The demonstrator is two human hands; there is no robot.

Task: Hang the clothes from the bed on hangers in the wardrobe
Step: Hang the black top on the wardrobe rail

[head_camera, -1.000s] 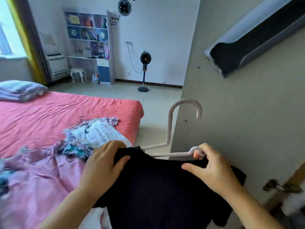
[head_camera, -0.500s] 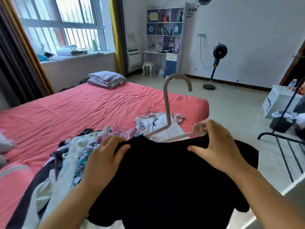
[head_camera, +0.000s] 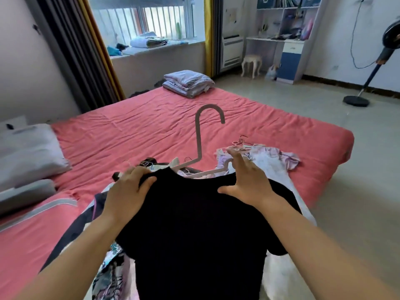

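Note:
A black T-shirt [head_camera: 194, 224] hangs in front of me on a pale pink hanger [head_camera: 198, 135], whose hook points up. My left hand [head_camera: 127, 191] grips the shirt's left shoulder. Over the right shoulder, my right hand [head_camera: 246, 180] lies with fingers spread, its fingertips at the hanger's right arm. Below and behind the shirt, a pile of patterned clothes [head_camera: 266, 159] with several wire hangers lies on the red bed [head_camera: 134, 126]. The wardrobe is out of view.
Grey pillows [head_camera: 28, 152] lie at the bed's left, a folded blanket [head_camera: 188, 82] at its far corner. A standing fan [head_camera: 368, 79], a white stool [head_camera: 252, 63] and a desk with shelves [head_camera: 287, 44] stand across the tiled floor. Curtains [head_camera: 82, 53] frame the window.
My view has swung left, from the wardrobe side to the bed and window. The shirt on its hanger stayed between both hands. My right fingers have spread out.

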